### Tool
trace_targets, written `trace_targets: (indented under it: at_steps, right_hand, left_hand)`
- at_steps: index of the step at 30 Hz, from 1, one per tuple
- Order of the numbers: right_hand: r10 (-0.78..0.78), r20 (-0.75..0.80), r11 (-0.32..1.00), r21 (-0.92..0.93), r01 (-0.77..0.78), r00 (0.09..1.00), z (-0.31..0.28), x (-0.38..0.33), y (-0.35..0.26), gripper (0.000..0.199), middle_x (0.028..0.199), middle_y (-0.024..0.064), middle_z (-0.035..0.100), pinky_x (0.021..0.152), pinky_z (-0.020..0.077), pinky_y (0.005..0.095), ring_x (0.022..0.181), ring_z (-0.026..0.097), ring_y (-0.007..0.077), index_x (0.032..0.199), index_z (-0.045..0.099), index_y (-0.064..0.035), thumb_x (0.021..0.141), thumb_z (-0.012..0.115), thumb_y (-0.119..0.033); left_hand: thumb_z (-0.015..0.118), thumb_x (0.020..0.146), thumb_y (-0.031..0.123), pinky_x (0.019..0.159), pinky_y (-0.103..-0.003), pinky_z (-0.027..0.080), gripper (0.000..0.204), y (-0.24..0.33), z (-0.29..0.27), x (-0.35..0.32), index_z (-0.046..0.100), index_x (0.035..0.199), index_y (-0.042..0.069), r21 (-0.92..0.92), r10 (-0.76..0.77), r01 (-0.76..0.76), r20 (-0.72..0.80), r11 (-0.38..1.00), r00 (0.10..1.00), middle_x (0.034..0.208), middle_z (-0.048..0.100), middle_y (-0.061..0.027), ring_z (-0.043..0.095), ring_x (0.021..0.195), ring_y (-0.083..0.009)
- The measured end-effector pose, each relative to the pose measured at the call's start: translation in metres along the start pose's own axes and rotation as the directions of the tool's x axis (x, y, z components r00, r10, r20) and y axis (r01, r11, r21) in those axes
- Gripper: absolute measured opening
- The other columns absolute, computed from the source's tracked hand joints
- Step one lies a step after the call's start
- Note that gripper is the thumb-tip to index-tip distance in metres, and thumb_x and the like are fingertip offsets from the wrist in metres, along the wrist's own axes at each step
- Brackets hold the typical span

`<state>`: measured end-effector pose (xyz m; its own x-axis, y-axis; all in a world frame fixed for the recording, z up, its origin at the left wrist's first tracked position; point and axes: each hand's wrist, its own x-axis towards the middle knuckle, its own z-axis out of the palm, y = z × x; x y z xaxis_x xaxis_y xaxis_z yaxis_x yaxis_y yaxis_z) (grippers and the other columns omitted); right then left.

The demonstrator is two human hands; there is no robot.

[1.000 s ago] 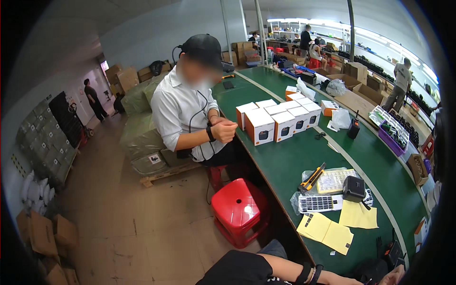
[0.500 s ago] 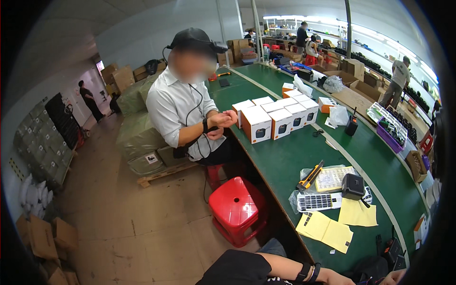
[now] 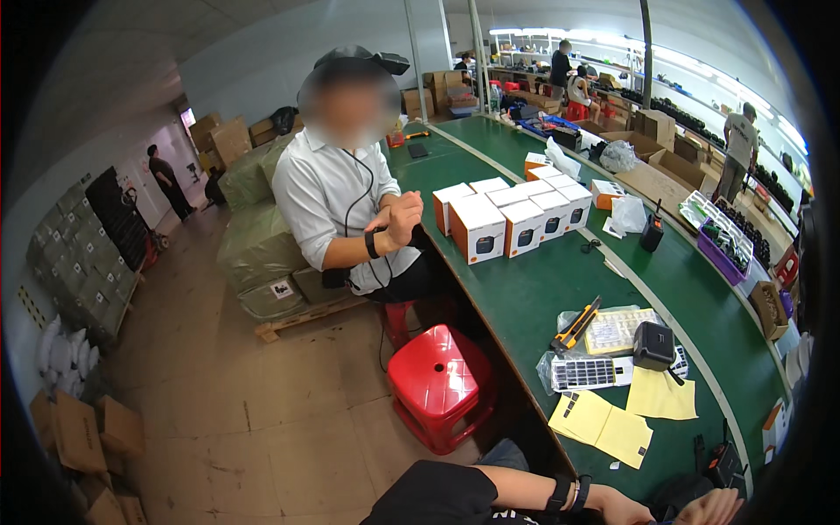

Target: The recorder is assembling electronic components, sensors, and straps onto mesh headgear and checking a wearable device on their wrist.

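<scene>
Two bare hands, low at the near end of the green tabletop (image 3: 512,293).
Left hand (image 3: 623,506): fingers cut off, grip cannot be told. Right hand (image 3: 713,507): fingers partly shown, grip unclear. Black radio (image 3: 724,464): just beyond the right hand. Handling, as judged: slow finger movements, antenna unbumped, forearm clear of yellow sheets (image 3: 602,429).

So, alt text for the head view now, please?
The wearer's left hand and right hand show at the lower edge, near a dark device on a green table. Beyond lie yellow papers, a box cutter and white boxes; a co-worker sits alongside.
</scene>
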<state>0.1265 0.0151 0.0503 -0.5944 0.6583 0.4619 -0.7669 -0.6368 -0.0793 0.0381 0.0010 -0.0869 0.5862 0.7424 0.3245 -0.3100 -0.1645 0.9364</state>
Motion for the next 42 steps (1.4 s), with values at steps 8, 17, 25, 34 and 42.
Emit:
trace_targets:
  at_steps: [8, 17, 25, 34, 42]
  right_hand:
    - [0.784, -0.323, -0.278, -0.946, -0.166, 0.530, 0.007, -0.014, 0.042, 0.012, 0.079, 0.0087, 0.061, 0.063, 0.0444, 0.0283, 0.071, 0.057, 0.0168, 0.087, 0.060, 0.0045, 0.084, 0.054, -0.005]
    - [0.708, -0.552, -0.687, -0.681, 0.253, 0.439, -0.157, -0.026, 0.065, 0.017, 0.088, 0.0154, 0.063, 0.072, 0.0511, 0.0335, 0.078, 0.060, 0.0259, 0.086, 0.062, -0.0012, 0.082, 0.058, -0.017]
    - [0.505, -0.288, -0.692, -0.699, 0.182, 0.813, -0.139, -0.011, 0.088, 0.019, 0.069, 0.0162, 0.059, 0.060, 0.0453, 0.0396, 0.066, 0.058, 0.0325, 0.074, 0.058, -0.0005, 0.075, 0.069, -0.015]
    - [0.498, -0.316, -0.715, -0.676, 0.176, 0.808, -0.160, -0.010, 0.089, 0.020, 0.067, 0.0148, 0.058, 0.059, 0.0443, 0.0395, 0.065, 0.057, 0.0325, 0.073, 0.054, -0.0015, 0.075, 0.068, -0.016]
    - [0.491, -0.325, -0.732, -0.657, 0.181, 0.808, -0.182, -0.012, 0.081, 0.022, 0.064, 0.0127, 0.057, 0.056, 0.0440, 0.0378, 0.059, 0.056, 0.0290, 0.072, 0.054, -0.0030, 0.071, 0.071, -0.017]
  left_hand:
    - [0.054, 0.079, 0.010, 0.076, -0.029, 0.046, 0.026, 0.042, -0.041, -0.070, 0.056, 0.102, -0.001, 0.250, 0.042, 0.107, -0.527, 0.962, 0.849, 0.093, 0.061, -0.0117, 0.059, 0.086, -0.0169]
    - [0.064, 0.081, 0.031, 0.079, -0.040, 0.048, 0.038, -0.012, 0.036, -0.019, 0.060, 0.103, 0.000, 0.548, 0.081, 0.778, -0.830, 0.308, 0.552, 0.089, 0.063, -0.0189, 0.058, 0.094, -0.0297]
    - [0.060, 0.081, 0.030, 0.072, -0.036, 0.046, 0.025, 0.019, 0.033, -0.018, 0.067, 0.084, 0.006, 0.945, 0.257, 0.075, -0.162, 0.319, 0.953, 0.078, 0.064, -0.0121, 0.058, 0.082, -0.0278]
    - [0.059, 0.078, 0.017, 0.069, -0.031, 0.046, 0.018, -0.029, 0.001, -0.009, 0.065, 0.086, 0.003, 0.957, 0.082, 0.245, -0.259, 0.154, 0.962, 0.084, 0.060, -0.0118, 0.059, 0.081, -0.0246]
    - [0.059, 0.079, 0.020, 0.069, -0.033, 0.046, 0.017, -0.006, 0.006, -0.026, 0.065, 0.083, 0.004, 0.922, 0.201, 0.186, -0.265, 0.340, 0.943, 0.083, 0.061, -0.0105, 0.058, 0.079, -0.0249]
